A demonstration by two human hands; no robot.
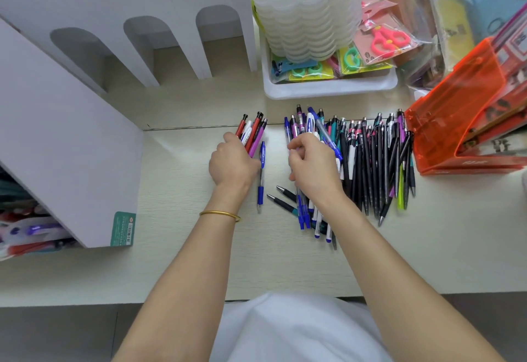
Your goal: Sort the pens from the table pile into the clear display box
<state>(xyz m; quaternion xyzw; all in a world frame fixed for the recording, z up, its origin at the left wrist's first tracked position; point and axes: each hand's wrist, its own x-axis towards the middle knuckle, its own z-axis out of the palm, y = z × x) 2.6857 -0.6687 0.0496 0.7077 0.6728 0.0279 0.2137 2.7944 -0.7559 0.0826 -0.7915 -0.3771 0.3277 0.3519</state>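
Observation:
A wide pile of pens (pixel 370 159), mostly black with some purple, teal and blue ones, lies on the pale table in front of me. My left hand (pixel 232 160) grips a small bundle of red, white and purple pens (pixel 252 131) whose tips stick out beyond the fingers. A single blue pen (pixel 261 173) lies on the table just right of that hand. My right hand (pixel 312 166) rests on the left part of the pile, fingers curled around a few blue and white pens (pixel 305 213). No clear display box is identifiable in view.
An orange translucent case (pixel 456 128) stands at the pile's right. Behind the pile sits a white tray (pixel 328 88) with packaged scissors and stacked frosted lids. A white arched organiser (pixel 142 34) and a white box (pixel 57 133) fill the left. The table's near edge (pixel 85 296) runs below my arms.

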